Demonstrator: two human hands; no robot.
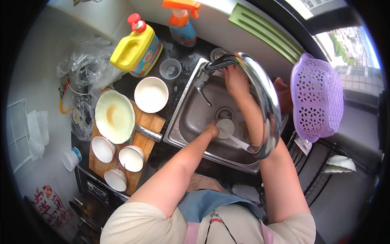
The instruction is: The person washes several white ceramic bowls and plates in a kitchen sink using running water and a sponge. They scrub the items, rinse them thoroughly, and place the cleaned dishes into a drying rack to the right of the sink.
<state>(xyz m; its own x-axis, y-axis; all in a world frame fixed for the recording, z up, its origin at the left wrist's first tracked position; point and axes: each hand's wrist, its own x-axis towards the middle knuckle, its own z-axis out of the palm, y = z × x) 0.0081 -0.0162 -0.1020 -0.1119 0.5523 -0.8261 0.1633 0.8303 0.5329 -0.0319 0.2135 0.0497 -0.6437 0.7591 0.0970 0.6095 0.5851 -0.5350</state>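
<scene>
My left hand (212, 129) grips the rim of a small white bowl (227, 127) low in the stainless steel sink (195, 117), beside the drain (225, 114). Water (237, 141) runs from the curved chrome faucet (269, 100) into that bowl. My right hand (237, 80) reaches to the back of the sink, behind the faucet's neck. Its fingertips are partly covered by the faucet, so I cannot tell whether they hold anything. A round clear lid or dish (218, 54) lies just beyond it on the counter.
Left stand a wooden cutting board (149, 122) with a pale pan (114, 117) and several bowls (131, 158), another white bowl (151, 94), a plastic cup (170, 69), a yellow jug (138, 50) and a spray bottle (182, 30). At right are a purple basket (317, 97) and wire rack (318, 174).
</scene>
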